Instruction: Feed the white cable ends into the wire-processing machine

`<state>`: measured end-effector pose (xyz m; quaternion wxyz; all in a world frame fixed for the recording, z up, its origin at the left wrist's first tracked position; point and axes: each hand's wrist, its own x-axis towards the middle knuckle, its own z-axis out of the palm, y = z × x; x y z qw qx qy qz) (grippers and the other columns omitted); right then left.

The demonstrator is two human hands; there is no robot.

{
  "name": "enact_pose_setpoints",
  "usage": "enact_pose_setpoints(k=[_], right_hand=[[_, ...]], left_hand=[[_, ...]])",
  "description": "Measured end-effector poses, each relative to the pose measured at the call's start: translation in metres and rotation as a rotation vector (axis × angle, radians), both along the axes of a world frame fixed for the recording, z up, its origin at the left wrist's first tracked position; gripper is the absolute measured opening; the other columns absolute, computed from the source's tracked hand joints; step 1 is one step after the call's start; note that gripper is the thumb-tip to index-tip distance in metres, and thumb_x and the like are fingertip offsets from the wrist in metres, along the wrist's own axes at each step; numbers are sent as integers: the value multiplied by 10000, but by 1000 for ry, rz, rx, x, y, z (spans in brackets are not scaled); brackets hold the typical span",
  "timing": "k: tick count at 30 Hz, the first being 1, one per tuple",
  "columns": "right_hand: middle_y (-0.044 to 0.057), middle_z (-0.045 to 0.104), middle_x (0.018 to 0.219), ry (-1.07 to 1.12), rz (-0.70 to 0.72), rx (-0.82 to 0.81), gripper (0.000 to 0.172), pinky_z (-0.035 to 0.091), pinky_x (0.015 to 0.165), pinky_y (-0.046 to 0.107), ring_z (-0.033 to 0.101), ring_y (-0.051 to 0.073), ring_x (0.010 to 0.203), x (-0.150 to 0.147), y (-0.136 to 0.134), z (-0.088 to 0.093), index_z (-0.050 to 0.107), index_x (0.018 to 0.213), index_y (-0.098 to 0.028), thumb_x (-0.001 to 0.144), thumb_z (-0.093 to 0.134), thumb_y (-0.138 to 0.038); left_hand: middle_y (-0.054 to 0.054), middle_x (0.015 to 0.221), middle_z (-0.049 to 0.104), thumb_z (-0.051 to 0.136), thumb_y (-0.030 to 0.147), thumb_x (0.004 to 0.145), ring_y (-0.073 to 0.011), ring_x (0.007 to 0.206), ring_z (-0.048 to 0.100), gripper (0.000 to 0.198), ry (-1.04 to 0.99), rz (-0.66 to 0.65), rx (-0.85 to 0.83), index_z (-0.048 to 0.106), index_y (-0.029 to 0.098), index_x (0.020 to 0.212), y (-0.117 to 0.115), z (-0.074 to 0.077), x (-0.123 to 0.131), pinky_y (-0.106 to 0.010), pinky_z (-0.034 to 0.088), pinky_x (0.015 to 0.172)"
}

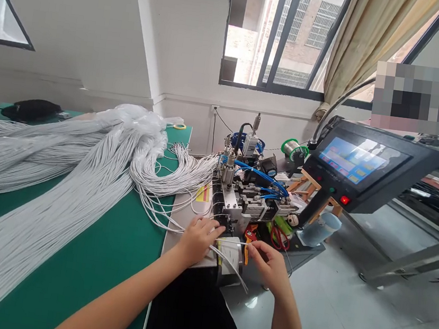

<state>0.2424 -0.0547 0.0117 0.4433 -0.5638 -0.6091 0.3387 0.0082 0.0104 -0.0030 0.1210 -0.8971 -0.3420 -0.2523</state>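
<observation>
At lower centre of the frame, a white cable (234,242) runs between the separated hands: the right hand (269,264) pinches its end; whether the left hand (197,241) grips, I cannot tell. Probably light, bendy and smooth, best pinched near its tip.

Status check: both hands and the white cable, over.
Right hand pinching a white cable. Left hand over it, beside the machine. Loose cable ends hanging between the hands.

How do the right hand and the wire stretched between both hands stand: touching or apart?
Touching. The head view shows the right hand pinching that wire between thumb and finger.
</observation>
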Motion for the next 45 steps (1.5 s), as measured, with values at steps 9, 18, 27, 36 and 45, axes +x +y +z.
enact_pose_setpoints(k=[9,18,27,36,45], right_hand=[[9,590,624,480,-210,23,357,273,411,229,372,86,453,-21,18,-11,700,797,-165,682,737,-500],[45,663,700,720,-173,-15,331,233,407,220,350,66,447,-32,27,-21,723,873,-159,682,764,-426],[56,676,736,646,-107,-53,363,222,411,215,337,59,453,-22,25,-21,723,936,-152,711,743,-436],[42,646,716,601,-89,-67,340,240,444,219,349,69,483,-20,23,-22,708,907,-149,731,728,-439],[17,606,695,562,-94,-61,292,247,460,213,362,72,506,-18,23,-23,705,875,-168,742,716,-428]], left_hand=[[5,697,605,386,247,961,-116,631,568,241,-51,-192,182,587,179,1075,-4,6,3,-297,371,671],[-5,726,605,380,214,947,-134,648,557,206,-22,-172,161,570,173,1015,-1,2,3,-311,347,618],[-10,741,603,390,200,932,-148,669,564,193,-2,-171,77,571,184,995,2,0,4,-312,365,632],[-5,720,611,406,208,930,-147,652,571,195,-19,-178,53,593,192,983,2,0,5,-304,361,613],[-8,729,625,420,244,931,-149,639,573,194,-46,-178,-14,606,198,958,3,0,4,-293,371,589]])
